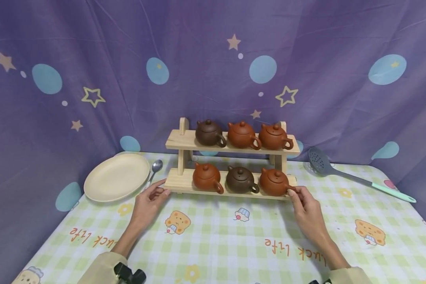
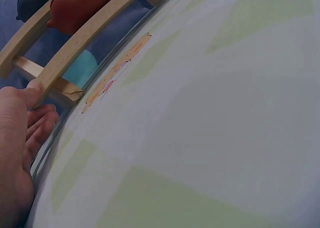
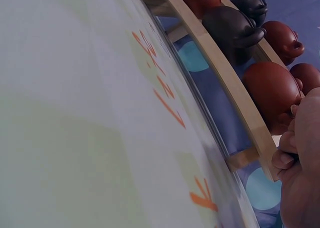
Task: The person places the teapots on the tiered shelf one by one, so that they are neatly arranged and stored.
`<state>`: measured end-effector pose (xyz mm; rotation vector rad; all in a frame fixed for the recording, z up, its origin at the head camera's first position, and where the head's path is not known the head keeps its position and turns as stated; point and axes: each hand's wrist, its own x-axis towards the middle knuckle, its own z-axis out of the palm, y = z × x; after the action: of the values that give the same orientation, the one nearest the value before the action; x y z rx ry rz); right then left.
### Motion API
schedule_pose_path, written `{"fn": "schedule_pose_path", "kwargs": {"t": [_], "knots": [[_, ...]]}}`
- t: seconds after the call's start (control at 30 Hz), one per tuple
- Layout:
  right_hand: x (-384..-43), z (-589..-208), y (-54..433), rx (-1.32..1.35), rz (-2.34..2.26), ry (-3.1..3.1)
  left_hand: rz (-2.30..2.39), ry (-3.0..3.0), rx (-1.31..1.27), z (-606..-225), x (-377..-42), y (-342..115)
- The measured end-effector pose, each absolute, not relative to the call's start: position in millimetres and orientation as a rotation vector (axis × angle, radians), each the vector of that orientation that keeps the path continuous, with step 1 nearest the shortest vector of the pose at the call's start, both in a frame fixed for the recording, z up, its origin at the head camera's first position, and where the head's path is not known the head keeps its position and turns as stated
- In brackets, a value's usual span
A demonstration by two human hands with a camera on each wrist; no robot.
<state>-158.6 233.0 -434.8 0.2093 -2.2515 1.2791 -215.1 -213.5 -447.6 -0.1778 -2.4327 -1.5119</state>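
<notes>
A two-tier wooden display rack holds several small clay teapots, reddish-brown and dark brown, on both boards. At the rack's left end my left hand grips the lower board's corner; in the left wrist view its thumb lies against the board and the other fingers curl below. My right hand is at the opposite end, thumb and forefinger pinching the handle of the reddish-brown teapot on the lower board. That teapot sits upright on the board in the right wrist view, its handle partly hidden by the fingers.
A cream oval plate lies left of the rack, with a metal spoon beside it. To the right is a grey slotted skimmer with a mint handle. The checked tablecloth covers the table; a purple curtain hangs behind.
</notes>
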Motion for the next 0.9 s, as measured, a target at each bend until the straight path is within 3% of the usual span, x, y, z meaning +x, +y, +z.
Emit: {"fn": "schedule_pose_path", "kwargs": {"t": [0.9], "knots": [[-156.2,-432.1,229.8,0.157,1.328,-2.287,-1.557,-2.411,-0.178,-449.7,-216.1,-214.0]]}}
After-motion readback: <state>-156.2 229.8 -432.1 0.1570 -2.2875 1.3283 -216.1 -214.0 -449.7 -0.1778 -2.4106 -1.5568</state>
